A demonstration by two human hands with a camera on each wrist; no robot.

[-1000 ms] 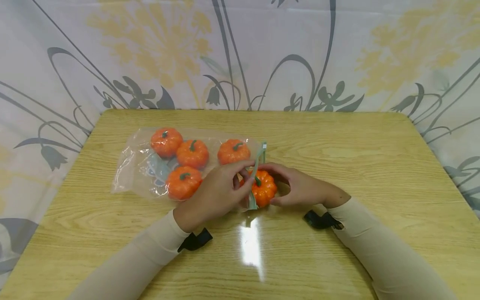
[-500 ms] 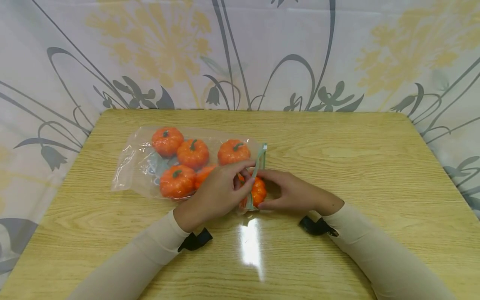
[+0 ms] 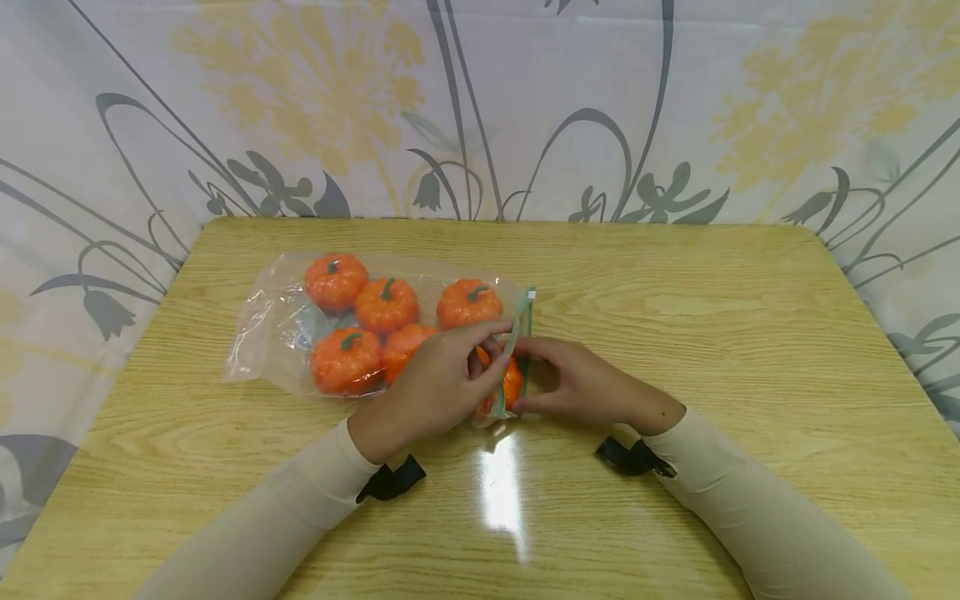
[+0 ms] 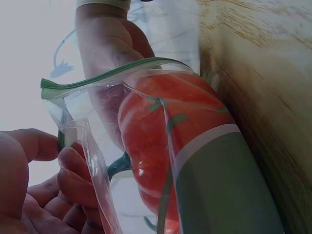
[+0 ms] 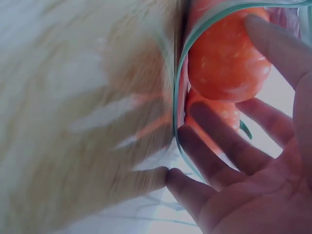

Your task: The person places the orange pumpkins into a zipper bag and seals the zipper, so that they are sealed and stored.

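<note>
On the table lies a clear zip bag (image 3: 258,333) with several small orange toy pumpkins inside, their stems green. My left hand (image 3: 442,375) pinches the bag's green zip edge (image 4: 109,78) between thumb and fingers and keeps the mouth parted. One pumpkin (image 5: 226,63) sits just inside the mouth, partly hidden by the left hand in the head view. At that opening, my right hand (image 3: 588,379) has its fingers spread and extended, with the thumb (image 5: 278,48) overlapping the pumpkin in the right wrist view. A printed grey-green panel (image 4: 224,180) covers part of the bag's side.
The wood-grain table (image 3: 720,333) extends around the bag on all sides. Behind it hangs a pale cloth (image 3: 525,100) with a flower print. Black straps (image 3: 633,458) show at both wrists.
My right hand has moved left, pushing the pumpkin from the mouth into the bag. The front-row pumpkins inside have shifted left. The left hand has stayed in place.
</note>
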